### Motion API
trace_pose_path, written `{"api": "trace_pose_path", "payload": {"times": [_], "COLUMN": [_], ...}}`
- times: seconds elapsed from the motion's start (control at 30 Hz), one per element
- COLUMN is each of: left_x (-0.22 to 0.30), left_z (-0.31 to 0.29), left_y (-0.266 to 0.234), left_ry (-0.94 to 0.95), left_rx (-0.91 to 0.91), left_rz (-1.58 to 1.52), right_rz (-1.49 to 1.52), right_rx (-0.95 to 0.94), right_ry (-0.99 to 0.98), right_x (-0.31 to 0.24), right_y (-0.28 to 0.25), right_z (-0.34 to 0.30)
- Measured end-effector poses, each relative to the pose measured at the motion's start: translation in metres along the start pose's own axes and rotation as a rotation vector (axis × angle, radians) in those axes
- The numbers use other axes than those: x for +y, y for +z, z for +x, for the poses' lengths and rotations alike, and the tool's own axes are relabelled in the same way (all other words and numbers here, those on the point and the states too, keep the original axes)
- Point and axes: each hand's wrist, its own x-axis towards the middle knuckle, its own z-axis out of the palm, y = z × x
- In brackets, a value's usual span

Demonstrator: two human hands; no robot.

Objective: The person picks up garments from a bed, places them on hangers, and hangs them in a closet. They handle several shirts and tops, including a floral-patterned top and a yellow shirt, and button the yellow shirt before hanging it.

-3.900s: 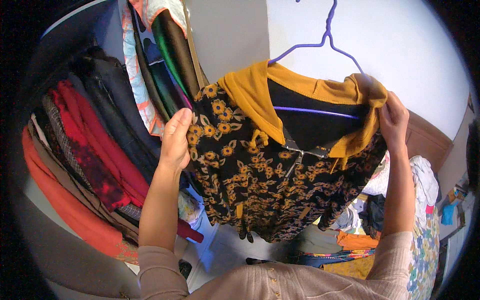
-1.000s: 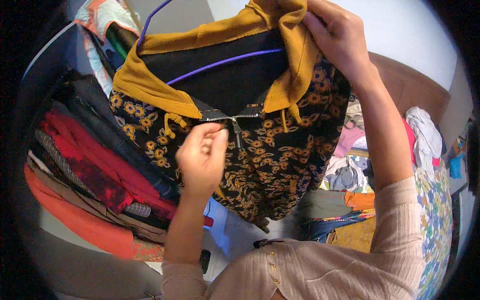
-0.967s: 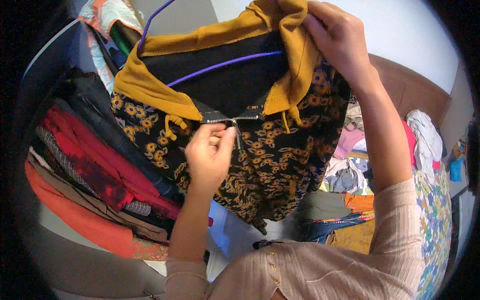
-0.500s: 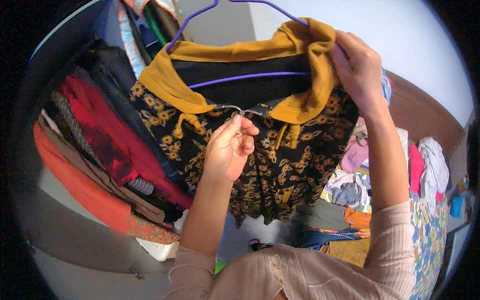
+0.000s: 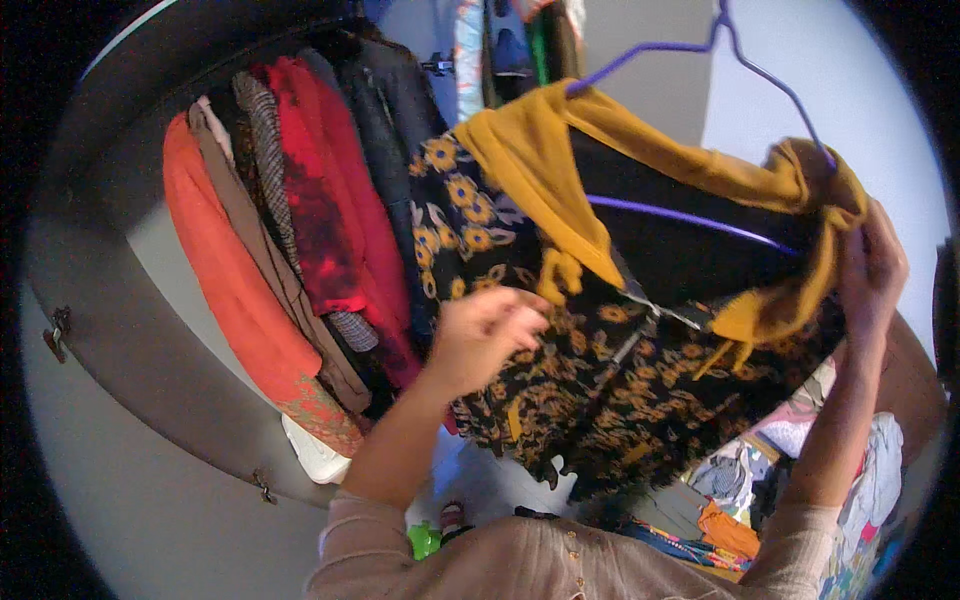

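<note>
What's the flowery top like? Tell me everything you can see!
The top is black with yellow flowers and looks like soft cloth. It has a mustard hood, mustard cords and a silvery zip, open at the neck. It hangs slanted on a purple hanger, right of some red clothes. The right hand holds its hood; I can't tell if the blurred left hand touches it.

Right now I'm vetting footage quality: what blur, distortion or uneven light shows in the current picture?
Head view: the left hand blurred; edge of the hinged panel bowed, picture corners black; pale wall bright, lower folds of the floral hoodie dim.
</note>
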Motion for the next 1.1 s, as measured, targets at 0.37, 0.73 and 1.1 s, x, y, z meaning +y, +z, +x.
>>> {"api": "trace_pose_path", "payload": {"times": [0.37, 0.73, 1.1], "left_x": [0.001, -0.032, -0.033], "left_z": [0.064, 0.14, 0.124], "left_y": [-0.345, -0.357, -0.348], "left_ry": [0.523, 0.424, 0.261], "left_rx": [0.823, 0.719, 0.829], "left_rz": [0.491, 0.668, 0.364], "right_rz": [-0.295, 0.011, 0.174], "right_rx": [0.024, -0.17, -0.167], "right_ry": [-0.001, -0.027, -0.039], "right_x": [-0.053, -0.177, -0.211], "right_y": [0.021, 0.089, 0.082], "right_z": [-0.006, 0.057, 0.094]}}
